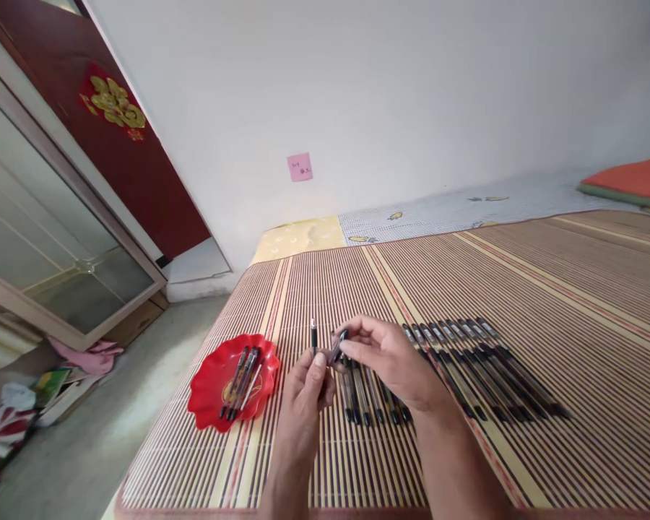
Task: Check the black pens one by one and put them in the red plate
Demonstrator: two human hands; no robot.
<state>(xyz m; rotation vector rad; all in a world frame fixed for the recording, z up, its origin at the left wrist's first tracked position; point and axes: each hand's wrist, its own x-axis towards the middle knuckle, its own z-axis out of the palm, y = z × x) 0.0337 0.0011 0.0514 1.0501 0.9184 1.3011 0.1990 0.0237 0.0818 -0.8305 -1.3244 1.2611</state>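
A black pen (314, 335) stands upright in my left hand (308, 383), its pale pointed tip facing up. The fingers are closed around its lower part. My right hand (382, 354) pinches a small dark pen cap (338, 348) just to the right of that pen, apart from its tip. Several clear-barrelled pens (365, 393) with black ends lie side by side beneath and beyond my right hand, partly hidden by it. Farther right lies a longer row of black pens (490, 383), with a line of dark caps (455, 331) along its upper end.
A red scalloped plate (203, 393) on the left holds several black pens (241, 383) and a thin white stick (252, 386). A striped bamboo mat (303, 289) covers the bed. A pink note (300, 167) is on the wall; an orange folded item (633, 177) lies far right.
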